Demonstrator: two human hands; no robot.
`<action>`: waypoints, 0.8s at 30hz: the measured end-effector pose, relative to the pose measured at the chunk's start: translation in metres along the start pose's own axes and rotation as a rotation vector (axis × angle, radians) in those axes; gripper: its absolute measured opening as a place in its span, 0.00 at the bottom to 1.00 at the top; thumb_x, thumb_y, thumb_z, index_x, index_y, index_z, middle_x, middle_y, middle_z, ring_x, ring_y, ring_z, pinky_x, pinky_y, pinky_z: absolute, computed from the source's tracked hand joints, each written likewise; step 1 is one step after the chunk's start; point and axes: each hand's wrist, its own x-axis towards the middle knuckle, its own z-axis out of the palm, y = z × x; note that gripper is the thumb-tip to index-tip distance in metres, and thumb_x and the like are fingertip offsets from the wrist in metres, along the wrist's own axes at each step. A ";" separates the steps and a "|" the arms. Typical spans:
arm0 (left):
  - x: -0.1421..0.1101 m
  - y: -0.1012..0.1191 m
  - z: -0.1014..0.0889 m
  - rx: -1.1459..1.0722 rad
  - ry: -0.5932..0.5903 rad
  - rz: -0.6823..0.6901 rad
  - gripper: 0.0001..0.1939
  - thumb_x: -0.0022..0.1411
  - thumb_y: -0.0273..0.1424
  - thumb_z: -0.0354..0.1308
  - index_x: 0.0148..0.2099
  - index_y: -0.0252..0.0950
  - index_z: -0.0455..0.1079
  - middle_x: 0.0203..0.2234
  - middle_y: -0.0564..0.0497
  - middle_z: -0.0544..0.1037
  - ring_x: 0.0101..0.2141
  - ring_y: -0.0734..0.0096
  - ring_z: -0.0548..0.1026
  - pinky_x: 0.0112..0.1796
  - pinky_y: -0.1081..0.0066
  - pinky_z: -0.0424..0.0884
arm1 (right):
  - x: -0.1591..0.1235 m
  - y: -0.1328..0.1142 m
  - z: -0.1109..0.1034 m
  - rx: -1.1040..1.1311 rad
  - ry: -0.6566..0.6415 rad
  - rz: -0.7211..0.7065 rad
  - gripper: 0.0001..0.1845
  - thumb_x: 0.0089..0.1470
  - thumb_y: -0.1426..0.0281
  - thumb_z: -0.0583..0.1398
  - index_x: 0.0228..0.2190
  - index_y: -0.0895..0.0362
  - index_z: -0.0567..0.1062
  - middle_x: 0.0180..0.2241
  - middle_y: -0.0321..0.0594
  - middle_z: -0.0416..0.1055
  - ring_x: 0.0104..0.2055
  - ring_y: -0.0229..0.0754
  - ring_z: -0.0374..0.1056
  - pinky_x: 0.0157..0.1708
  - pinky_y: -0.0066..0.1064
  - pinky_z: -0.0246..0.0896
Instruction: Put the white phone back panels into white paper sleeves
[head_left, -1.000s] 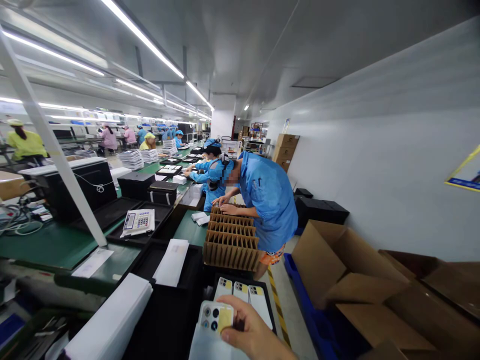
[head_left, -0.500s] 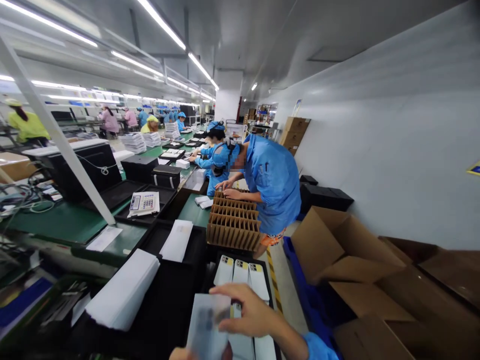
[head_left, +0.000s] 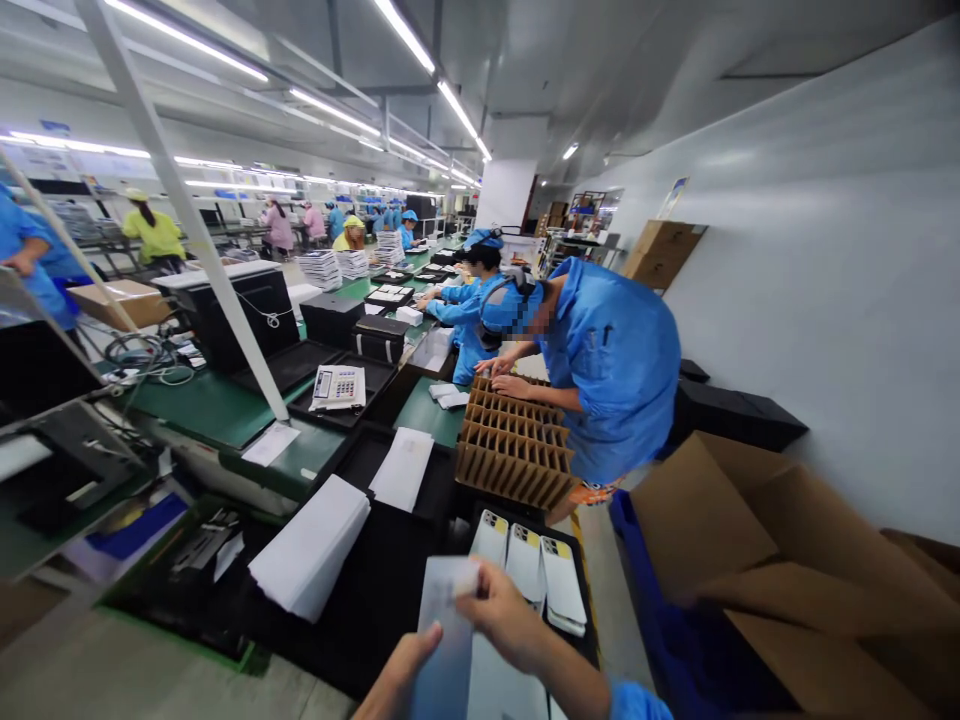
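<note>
In front of me I hold a thin, pale, phone-sized translucent sleeve (head_left: pixel 442 645); whether something is inside it I cannot tell. My left hand (head_left: pixel 401 670) grips its left edge, thumb on top. At its upper right corner, my right hand (head_left: pixel 506 610) pinches with thumb and fingers. Beyond and beside my right hand, white phones (head_left: pixel 562 585) with triple camera lenses and yellow patches lie in rows in a black tray (head_left: pixel 589 625). To the left, a thick stack of white sleeves or sheets (head_left: pixel 311 545) rests on a black surface, with a smaller white stack (head_left: pixel 403 468) behind it.
A co-worker (head_left: pixel 615 370) in blue leans over a brown cardboard divider grid (head_left: pixel 514 440) ahead. Open cardboard boxes (head_left: pixel 750 520) stand on a blue pallet (head_left: pixel 652 610) at right. A calculator (head_left: pixel 339 387), a white post (head_left: pixel 195 230) and a green-rimmed bin (head_left: pixel 180 580) are at left.
My view has turned left, so the scene sits further right. My right hand has closed its fingers on the sleeve's upper corner. My left hand shows more, gripping the left edge.
</note>
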 end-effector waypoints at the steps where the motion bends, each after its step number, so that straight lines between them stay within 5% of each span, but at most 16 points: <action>1: -0.001 -0.001 -0.015 0.087 0.137 0.092 0.30 0.51 0.62 0.56 0.34 0.41 0.78 0.34 0.44 0.78 0.43 0.45 0.75 0.50 0.52 0.68 | 0.021 -0.003 -0.001 0.012 0.093 -0.024 0.29 0.33 0.63 0.71 0.37 0.56 0.69 0.34 0.39 0.74 0.33 0.41 0.71 0.30 0.30 0.64; 4: -0.012 0.005 -0.070 0.506 0.487 0.429 0.25 0.60 0.55 0.54 0.46 0.44 0.77 0.46 0.42 0.78 0.50 0.47 0.74 0.54 0.52 0.68 | 0.106 -0.025 -0.006 -0.016 0.328 -0.140 0.35 0.33 0.63 0.68 0.45 0.57 0.65 0.45 0.47 0.74 0.43 0.47 0.72 0.42 0.36 0.69; 8: -0.025 0.043 -0.143 1.052 0.685 0.583 0.20 0.66 0.44 0.51 0.50 0.39 0.75 0.50 0.38 0.76 0.52 0.48 0.75 0.55 0.53 0.72 | 0.222 -0.049 0.002 -0.137 0.422 -0.244 0.33 0.38 0.66 0.62 0.48 0.60 0.63 0.49 0.51 0.72 0.46 0.46 0.72 0.46 0.36 0.69; 12: -0.017 0.084 -0.194 1.475 0.851 0.628 0.22 0.69 0.39 0.48 0.51 0.28 0.74 0.49 0.32 0.75 0.51 0.47 0.75 0.54 0.52 0.73 | 0.260 -0.034 -0.001 -0.394 0.605 -0.195 0.28 0.40 0.67 0.62 0.45 0.65 0.67 0.41 0.55 0.73 0.40 0.48 0.71 0.45 0.42 0.68; 15: -0.005 0.095 -0.224 1.738 0.798 0.571 0.25 0.68 0.37 0.50 0.53 0.19 0.71 0.49 0.27 0.74 0.51 0.42 0.74 0.52 0.51 0.73 | 0.217 -0.004 -0.040 -0.589 0.788 -0.185 0.31 0.45 0.61 0.63 0.49 0.65 0.68 0.41 0.51 0.72 0.40 0.46 0.69 0.49 0.41 0.65; 18: -0.001 0.094 -0.247 1.868 0.660 0.528 0.20 0.70 0.38 0.47 0.43 0.25 0.72 0.39 0.34 0.76 0.44 0.47 0.75 0.47 0.55 0.73 | 0.129 0.029 -0.093 -0.700 0.898 -0.071 0.28 0.52 0.58 0.59 0.50 0.63 0.69 0.41 0.47 0.73 0.38 0.42 0.70 0.44 0.34 0.66; 21: -0.001 0.092 -0.253 1.957 0.683 0.620 0.23 0.71 0.41 0.42 0.37 0.28 0.68 0.39 0.34 0.74 0.45 0.47 0.74 0.48 0.55 0.70 | 0.026 0.063 -0.138 -0.789 1.035 0.175 0.22 0.56 0.64 0.57 0.48 0.65 0.71 0.41 0.49 0.75 0.38 0.42 0.71 0.41 0.33 0.66; 24: -0.002 0.091 -0.243 1.959 0.700 0.732 0.27 0.72 0.41 0.38 0.42 0.24 0.70 0.46 0.30 0.73 0.50 0.42 0.71 0.50 0.53 0.69 | -0.058 0.101 -0.160 -0.885 1.065 0.428 0.16 0.56 0.71 0.58 0.44 0.68 0.74 0.41 0.53 0.75 0.41 0.44 0.71 0.45 0.35 0.63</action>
